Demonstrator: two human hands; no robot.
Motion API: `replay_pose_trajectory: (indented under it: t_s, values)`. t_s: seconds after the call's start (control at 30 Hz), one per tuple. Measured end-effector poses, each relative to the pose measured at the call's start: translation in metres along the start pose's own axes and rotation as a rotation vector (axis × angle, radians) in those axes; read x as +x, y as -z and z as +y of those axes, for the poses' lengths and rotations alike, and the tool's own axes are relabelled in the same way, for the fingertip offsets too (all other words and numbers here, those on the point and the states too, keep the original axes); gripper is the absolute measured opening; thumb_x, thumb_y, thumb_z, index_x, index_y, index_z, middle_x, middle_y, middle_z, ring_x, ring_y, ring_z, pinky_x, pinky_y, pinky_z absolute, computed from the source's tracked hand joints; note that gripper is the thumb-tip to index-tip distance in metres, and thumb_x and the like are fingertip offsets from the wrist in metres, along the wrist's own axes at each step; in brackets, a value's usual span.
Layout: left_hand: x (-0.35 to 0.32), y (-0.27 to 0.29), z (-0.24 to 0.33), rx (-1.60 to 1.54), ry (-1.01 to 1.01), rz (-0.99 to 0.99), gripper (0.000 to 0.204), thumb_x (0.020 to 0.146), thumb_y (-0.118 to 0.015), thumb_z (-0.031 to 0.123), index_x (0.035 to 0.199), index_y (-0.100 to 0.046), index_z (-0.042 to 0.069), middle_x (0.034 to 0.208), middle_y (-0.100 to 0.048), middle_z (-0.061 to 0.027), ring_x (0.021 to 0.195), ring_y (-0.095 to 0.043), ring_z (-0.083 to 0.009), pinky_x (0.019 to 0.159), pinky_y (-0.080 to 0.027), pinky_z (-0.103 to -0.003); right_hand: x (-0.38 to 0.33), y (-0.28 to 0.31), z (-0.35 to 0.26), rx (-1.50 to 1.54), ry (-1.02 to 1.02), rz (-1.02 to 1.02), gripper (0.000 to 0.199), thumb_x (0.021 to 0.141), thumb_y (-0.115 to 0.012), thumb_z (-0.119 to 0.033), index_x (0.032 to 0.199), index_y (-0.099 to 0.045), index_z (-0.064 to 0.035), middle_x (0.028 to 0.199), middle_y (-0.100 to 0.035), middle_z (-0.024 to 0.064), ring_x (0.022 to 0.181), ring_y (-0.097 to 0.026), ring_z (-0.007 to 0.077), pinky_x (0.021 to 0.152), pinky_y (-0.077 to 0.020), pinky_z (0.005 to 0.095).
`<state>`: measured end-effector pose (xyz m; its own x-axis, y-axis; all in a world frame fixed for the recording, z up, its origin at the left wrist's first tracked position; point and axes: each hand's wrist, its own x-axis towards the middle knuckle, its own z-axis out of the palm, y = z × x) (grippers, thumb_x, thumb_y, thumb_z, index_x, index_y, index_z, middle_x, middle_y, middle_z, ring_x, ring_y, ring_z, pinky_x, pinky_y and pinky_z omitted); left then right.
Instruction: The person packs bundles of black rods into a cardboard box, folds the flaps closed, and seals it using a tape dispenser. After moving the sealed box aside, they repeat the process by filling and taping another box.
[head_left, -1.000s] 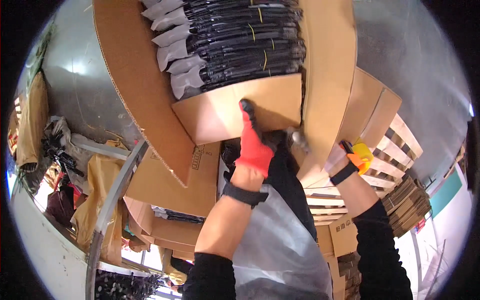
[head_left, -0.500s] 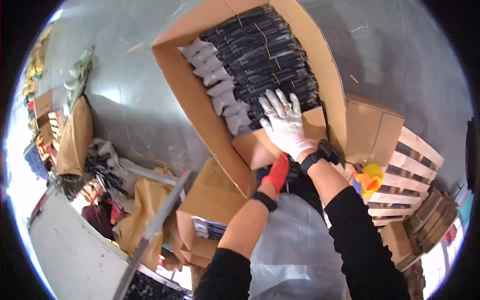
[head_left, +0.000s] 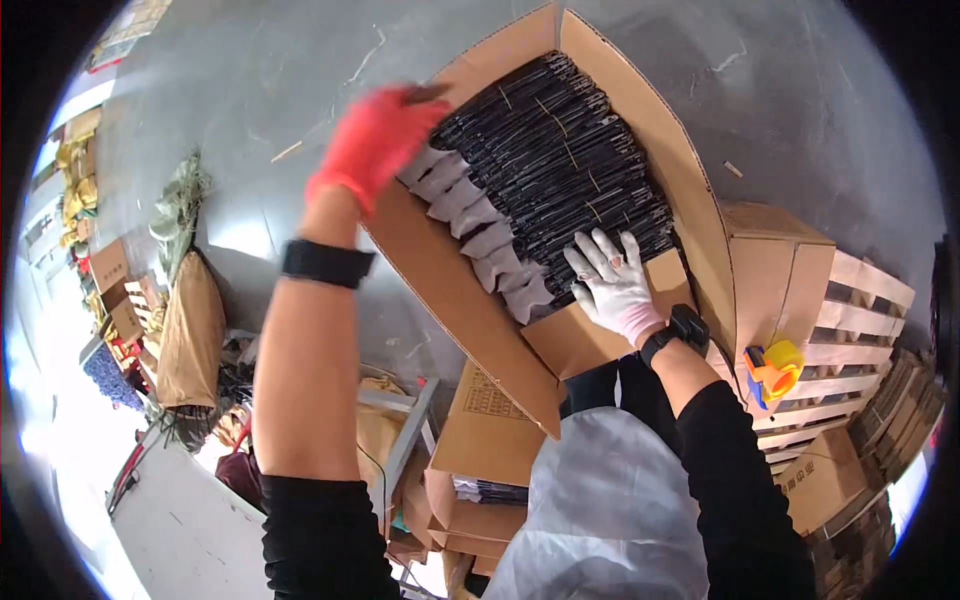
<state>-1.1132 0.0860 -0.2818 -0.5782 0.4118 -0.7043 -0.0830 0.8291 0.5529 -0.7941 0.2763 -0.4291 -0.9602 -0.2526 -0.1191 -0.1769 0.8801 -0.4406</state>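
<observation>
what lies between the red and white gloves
In the head view, black bundles and their grey ends lie between the red-gloved left hand and white-gloved right hand.

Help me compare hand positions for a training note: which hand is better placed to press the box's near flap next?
Probably the right: the white-gloved right hand is over the near flap, while the red-gloved left hand is up by the box's far left side.
</observation>
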Motion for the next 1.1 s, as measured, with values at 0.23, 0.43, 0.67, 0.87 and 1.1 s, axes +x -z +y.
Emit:
replay_pose_trajectory:
  t_s: [0.23,0.43,0.67,0.87,1.1]
  values:
    - [-0.017,-0.21,-0.03,0.701,0.045,0.522,0.09,0.086,-0.061,0.052,0.151,-0.024,0.001,0.156,-0.022,-0.0278,0.141,-0.022,-0.0518,0.1,-0.027,-0.074,-0.009,-0.005,-0.009,0.085,-0.037,0.013,0.054,0.084,-0.063,-0.03,0.134,-0.054,-0.0139,0.146,-0.045,0.0086,0.137,-0.038,0.0288,0.112,-0.0205,0.0598]
    - [-0.008,-0.214,-0.028,0.655,0.076,0.451,0.099,0.083,-0.063,0.05,0.154,-0.015,0.001,0.16,-0.009,-0.0278,0.145,-0.006,-0.0526,0.103,-0.019,-0.077,0.019,-0.008,-0.004,0.142,-0.041,0.324,0.052,0.081,-0.064,-0.026,0.131,-0.057,-0.0149,0.144,-0.047,0.0074,0.131,-0.042,0.0314,0.11,-0.0214,0.0623]
    - [-0.022,-0.191,-0.026,0.869,0.151,0.299,0.091,0.086,-0.065,0.042,0.153,-0.02,0.0,0.159,-0.014,-0.0267,0.146,-0.014,-0.0492,0.107,-0.025,-0.069,0.097,-0.003,-0.009,0.102,-0.004,0.368,0.049,0.08,-0.065,-0.027,0.128,-0.061,-0.0207,0.142,-0.05,0.0007,0.13,-0.042,0.03,0.11,-0.0225,0.0609]
    - [-0.13,-0.148,-0.033,0.042,-0.202,0.745,0.048,0.1,-0.052,0.023,0.14,-0.043,-0.003,0.137,-0.055,-0.0175,0.126,-0.053,-0.0298,0.104,-0.042,-0.038,0.079,-0.009,0.005,0.022,-0.113,0.244,0.05,0.082,-0.065,-0.03,0.131,-0.061,-0.0259,0.144,-0.049,-0.0029,0.132,-0.041,0.0263,0.111,-0.021,0.0572]
    - [-0.064,-0.255,-0.071,-0.113,0.481,1.024,0.058,0.104,-0.04,0.034,0.15,-0.029,0.002,0.151,-0.034,-0.0185,0.137,-0.036,-0.0332,0.11,-0.031,-0.049,0.093,-0.008,-0.006,-0.031,-0.093,0.245,0.048,0.087,-0.061,-0.031,0.134,-0.059,-0.0239,0.146,-0.048,-0.0032,0.133,-0.041,0.0252,0.113,-0.021,0.055]
